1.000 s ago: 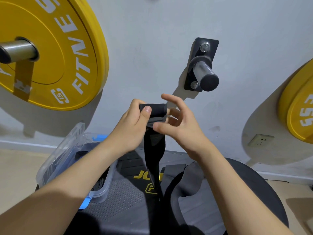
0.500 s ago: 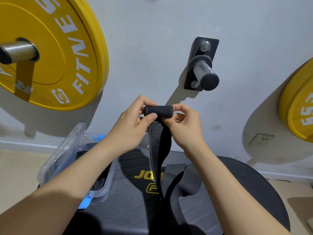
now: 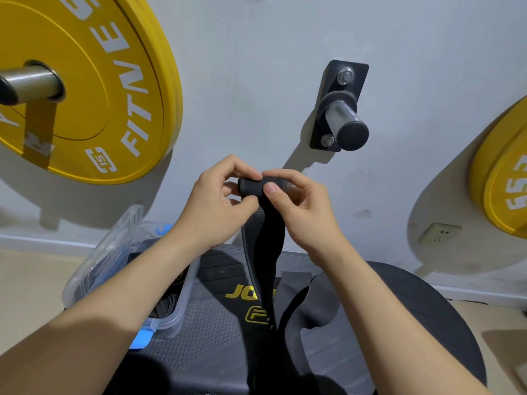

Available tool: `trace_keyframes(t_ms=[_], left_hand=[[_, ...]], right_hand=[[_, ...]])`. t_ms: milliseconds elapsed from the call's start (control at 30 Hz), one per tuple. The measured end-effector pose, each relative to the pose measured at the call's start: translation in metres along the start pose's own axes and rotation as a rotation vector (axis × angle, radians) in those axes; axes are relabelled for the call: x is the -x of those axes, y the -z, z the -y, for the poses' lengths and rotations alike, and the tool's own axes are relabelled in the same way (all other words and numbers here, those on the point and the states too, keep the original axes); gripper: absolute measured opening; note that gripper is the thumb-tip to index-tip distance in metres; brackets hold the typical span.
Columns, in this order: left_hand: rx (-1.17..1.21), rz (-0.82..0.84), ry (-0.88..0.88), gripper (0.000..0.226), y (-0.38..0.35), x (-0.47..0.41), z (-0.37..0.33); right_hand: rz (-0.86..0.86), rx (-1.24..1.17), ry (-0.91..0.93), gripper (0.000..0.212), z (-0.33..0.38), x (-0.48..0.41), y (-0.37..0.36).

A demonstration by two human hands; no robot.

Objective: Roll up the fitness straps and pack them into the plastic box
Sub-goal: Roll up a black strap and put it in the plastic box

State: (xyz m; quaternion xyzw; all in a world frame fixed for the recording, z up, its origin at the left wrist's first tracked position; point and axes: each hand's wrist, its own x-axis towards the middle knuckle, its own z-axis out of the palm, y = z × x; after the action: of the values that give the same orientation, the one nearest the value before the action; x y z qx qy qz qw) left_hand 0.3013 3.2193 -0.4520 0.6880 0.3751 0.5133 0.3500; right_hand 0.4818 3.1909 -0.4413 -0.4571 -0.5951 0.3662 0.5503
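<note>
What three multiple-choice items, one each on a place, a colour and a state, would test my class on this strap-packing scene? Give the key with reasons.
1. Where is the plastic box?
A. Under the left forearm, on the black mat
B. On the wall peg
C. Right of the right hand

2. What colour is the weight plate at upper left?
A. Red
B. Yellow
C. Green

3. What state is the strap in?
A. Fully rolled
B. Lying flat in the box
C. Rolled at the top, its tail hanging

Key: 1 A, the box sits on the mat below that forearm. 2 B, its face is yellow. 3 C, the left hand and right hand pinch a small roll while loose strap hangs below.
</note>
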Motion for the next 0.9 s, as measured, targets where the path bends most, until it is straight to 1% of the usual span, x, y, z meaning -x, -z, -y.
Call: trace_keyframes(t_ms=[67,133,200,300,400,433,533,567,667,767,833,867,900], left_hand=[[0.037,0.024,0.065,0.025,0.002,-0.002,0.0],[0.014,0.113,0.135,0.033,0.003,-0.002,0.001],[-0.019,0.183,0.141,0.033,0.003,0.0,0.003],[-0.048,0.176,0.13,0.031,0.004,-0.001,0.001],[-0.052,0.17,0.137,0.03,0.002,-0.001,0.002],[-0.055,0.172,0.137,0.028,0.002,-0.001,0.003],[-0.052,0.187,0.143,0.026,0.001,-0.001,0.006],[-0.044,0.182,0.143,0.025,0.0,-0.001,0.007],[-0.029,0.19,0.136,0.022,0.002,-0.002,0.009],[0.051,0.264,0.192,0.021,0.001,-0.001,0.009],[0.102,0.277,0.249,0.032,-0.001,0.0,0.005],[0.104,0.269,0.25,0.035,-0.002,0.0,0.004],[0.104,0.258,0.233,0.032,-0.003,0.0,0.004]], right_hand=[[0.011,-0.037,0.023,0.021,0.0,0.002,-0.002],[0.001,-0.069,0.035,0.026,0.001,0.003,-0.002],[-0.003,-0.08,0.031,0.029,0.002,0.003,0.001],[0.006,-0.12,0.019,0.025,0.004,0.004,0.004],[-0.043,0.038,0.083,0.016,0.002,0.005,-0.002],[-0.057,0.084,0.092,0.016,0.0,0.005,-0.003],[-0.084,0.15,0.035,0.033,-0.005,0.002,-0.002],[-0.086,0.187,0.029,0.033,-0.006,0.0,0.0],[-0.063,0.259,0.034,0.02,-0.009,-0.002,0.004],[-0.043,0.191,0.021,0.011,-0.013,-0.003,0.009],[-0.029,0.15,0.013,0.013,-0.014,-0.003,0.012],[-0.02,0.12,0.005,0.015,-0.013,-0.002,0.013],[-0.012,0.072,-0.012,0.017,-0.013,-0.002,0.014]])
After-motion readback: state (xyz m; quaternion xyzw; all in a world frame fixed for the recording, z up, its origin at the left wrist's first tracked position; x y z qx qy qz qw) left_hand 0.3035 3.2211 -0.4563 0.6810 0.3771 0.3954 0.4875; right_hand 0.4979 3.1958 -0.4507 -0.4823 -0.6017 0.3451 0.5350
